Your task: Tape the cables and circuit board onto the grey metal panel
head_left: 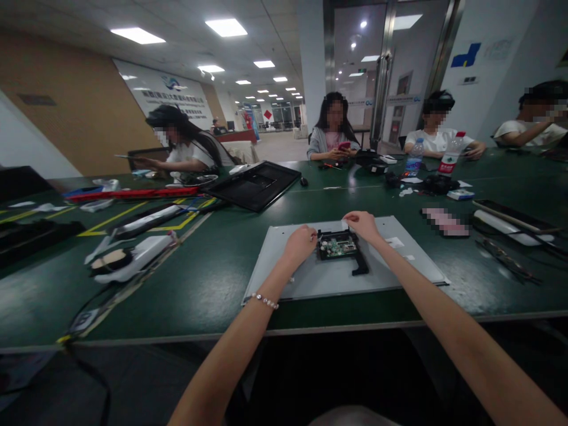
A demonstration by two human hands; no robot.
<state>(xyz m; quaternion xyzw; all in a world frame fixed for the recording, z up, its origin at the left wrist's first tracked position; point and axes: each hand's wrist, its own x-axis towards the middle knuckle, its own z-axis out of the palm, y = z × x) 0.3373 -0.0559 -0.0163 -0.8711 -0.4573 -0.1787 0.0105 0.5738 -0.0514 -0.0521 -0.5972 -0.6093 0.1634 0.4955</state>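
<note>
A grey flat panel [306, 281] lies on the green table before me. On it sits a black bracket [361, 263] with a green circuit board [338, 247] in its frame. My left hand [302, 244] is at the frame's left edge, fingers drawn together; what they hold, if anything, is too small to make out. At the frame's back right corner, my right hand [361, 225] pinches a small white piece [345, 224], perhaps tape. Small white patches [394, 242] stick to the panel right of the board.
A black monitor housing [257, 183] lies beyond the panel, near a mouse [303, 181]. White devices with cables [137, 257] are at the left. On the right are two bottles [451, 155], a pink phone-like item [445, 222] and tweezers-like tools [508, 260]. Several people sit around the table.
</note>
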